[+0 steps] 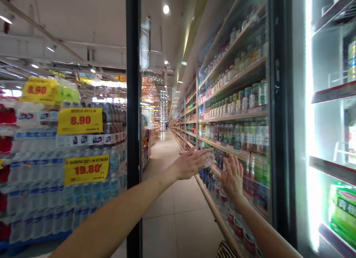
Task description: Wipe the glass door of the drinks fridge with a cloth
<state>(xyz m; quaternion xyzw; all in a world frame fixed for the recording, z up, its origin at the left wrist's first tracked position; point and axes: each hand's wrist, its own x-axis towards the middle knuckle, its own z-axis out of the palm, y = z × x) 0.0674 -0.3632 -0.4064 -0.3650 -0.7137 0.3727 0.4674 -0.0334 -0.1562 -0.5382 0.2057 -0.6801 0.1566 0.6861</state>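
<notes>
A glass cooler door [167, 198] with a black frame stands open in front of me. My left hand [190, 164] reaches across it, palm turned to the pane and fingers stretched to the right. A crumpled whitish piece, looking like a cloth [210, 159], shows past the fingertips; the hand covers most of it. To the right, my right hand [233, 176] is raised with its fingers extended and slightly apart, holding nothing visible. It is close to the glass; whether it touches cannot be made out.
At left stand stacked bottle packs [36, 187] with yellow price signs [80, 121]. Bottle-filled shelves [236, 117] show in the door glass. The lit cooler at right has shelves [333, 95] and a green pack [343, 209]. A tiled aisle [164, 148] runs away ahead.
</notes>
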